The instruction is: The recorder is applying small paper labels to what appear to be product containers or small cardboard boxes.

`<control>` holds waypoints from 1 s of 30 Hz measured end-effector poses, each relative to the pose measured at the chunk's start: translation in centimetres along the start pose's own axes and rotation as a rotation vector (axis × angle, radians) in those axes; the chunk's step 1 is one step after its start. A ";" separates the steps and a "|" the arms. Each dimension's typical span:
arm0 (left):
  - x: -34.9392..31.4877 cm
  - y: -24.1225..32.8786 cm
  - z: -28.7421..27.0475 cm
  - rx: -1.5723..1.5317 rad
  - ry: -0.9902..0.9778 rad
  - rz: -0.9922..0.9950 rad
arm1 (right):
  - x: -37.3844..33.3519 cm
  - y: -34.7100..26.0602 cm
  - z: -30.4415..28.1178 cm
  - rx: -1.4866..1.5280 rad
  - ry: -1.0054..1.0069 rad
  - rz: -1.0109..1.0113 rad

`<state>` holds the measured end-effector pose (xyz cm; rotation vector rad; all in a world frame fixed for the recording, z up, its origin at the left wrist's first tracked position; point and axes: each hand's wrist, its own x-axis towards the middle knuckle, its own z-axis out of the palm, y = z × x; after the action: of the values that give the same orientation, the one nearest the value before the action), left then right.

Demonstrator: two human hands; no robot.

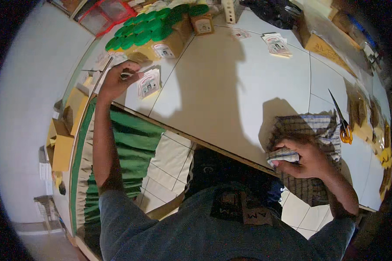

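My right hand (307, 158) is closed on a bunched fold of a striped cloth (311, 126), which lies on the white table and hangs over its front edge. My left hand (121, 79) is raised at the table's left edge with thumb and fingers curled together. A small pale bit shows between those fingers, too small to name. Right beside it lies a stack of printed paper labels (150, 82). Just beyond stand several jars with green lids (139, 30), packed close together, some with labels on their sides. One labelled jar (202, 25) stands at the group's right end.
Scissors with orange handles (346, 134) lie right of the cloth. More labels (276, 45) sit at the far right, near a cardboard box (324, 50) and a black plastic bag (274, 13). A red mesh basket (104, 19) stands far left; a green table skirt (128, 139) hangs in front.
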<state>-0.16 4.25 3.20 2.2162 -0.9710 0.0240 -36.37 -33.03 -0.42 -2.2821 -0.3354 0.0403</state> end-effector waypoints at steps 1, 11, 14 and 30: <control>-0.8 -0.7 0.1 -0.049 -0.020 -0.042 | -0.1 0.1 0.3 0.074 0.016 0.033; -0.1 -4.7 -0.6 -0.038 -0.257 -0.200 | -0.2 -0.2 0.4 -0.022 0.037 0.064; 0.2 -5.2 -0.7 -0.081 -0.280 -0.250 | -0.3 0.2 0.5 0.063 -0.003 0.152; 1.1 5.1 1.2 -0.255 -0.225 -0.183 | -0.5 -0.4 -0.7 -0.039 0.012 0.036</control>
<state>-3.03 0.45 5.67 2.0899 -0.8325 -0.4183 -36.83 -33.46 0.32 -2.3259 -0.2905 0.0386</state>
